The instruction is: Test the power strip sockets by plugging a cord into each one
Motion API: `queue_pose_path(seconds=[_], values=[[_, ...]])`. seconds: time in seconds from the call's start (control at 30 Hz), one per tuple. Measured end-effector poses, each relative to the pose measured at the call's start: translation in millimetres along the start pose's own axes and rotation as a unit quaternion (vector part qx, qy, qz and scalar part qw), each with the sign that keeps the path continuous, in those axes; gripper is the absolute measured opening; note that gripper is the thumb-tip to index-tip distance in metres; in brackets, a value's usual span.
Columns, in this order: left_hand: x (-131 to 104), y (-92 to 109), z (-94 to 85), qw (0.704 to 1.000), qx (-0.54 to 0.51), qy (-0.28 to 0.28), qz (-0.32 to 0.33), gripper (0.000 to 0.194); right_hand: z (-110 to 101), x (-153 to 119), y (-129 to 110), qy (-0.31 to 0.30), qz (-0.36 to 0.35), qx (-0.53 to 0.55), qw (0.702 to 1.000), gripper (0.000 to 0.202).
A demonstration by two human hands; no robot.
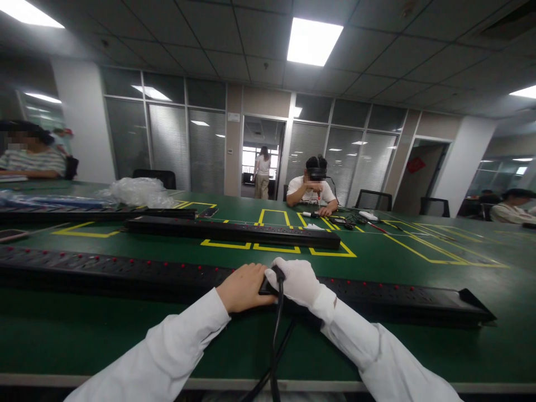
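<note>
A long black power strip [167, 279] with a row of red dots lies across the green table in front of me. At its middle, my left hand [248, 287], bare, is closed over the strip, its thumb near a dark block-like part [266, 288]. My right hand [298, 280], in a white glove, pinches a black plug [278, 272] against this part. A black cable [276, 329] hangs from the plug towards the table's front edge and crosses another dark cable. My fingers hide where plug and strip meet, so I cannot tell whether the plug is inserted.
Beyond lies a shorter black power strip [234, 230], with yellow tape outlines [274, 215] around it. Clear plastic wrapping [140, 192] and more strips are at the far left. A person [312, 190] sits opposite near cables and a white device [368, 215].
</note>
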State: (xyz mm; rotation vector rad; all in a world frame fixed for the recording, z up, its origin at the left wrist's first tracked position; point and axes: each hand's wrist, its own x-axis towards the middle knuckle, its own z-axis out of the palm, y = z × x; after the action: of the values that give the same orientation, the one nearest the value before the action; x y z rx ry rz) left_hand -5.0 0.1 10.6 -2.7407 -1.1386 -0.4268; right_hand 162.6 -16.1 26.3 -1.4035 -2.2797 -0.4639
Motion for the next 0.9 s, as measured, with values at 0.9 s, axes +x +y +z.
queue_pose_path(seconds=[0.9], values=[[-0.8,1.5,-0.1,1.000,0.010,-0.008,-0.015,0.061,-16.7,-2.1,54.2,0.009,0.067,0.210,0.975,0.040]])
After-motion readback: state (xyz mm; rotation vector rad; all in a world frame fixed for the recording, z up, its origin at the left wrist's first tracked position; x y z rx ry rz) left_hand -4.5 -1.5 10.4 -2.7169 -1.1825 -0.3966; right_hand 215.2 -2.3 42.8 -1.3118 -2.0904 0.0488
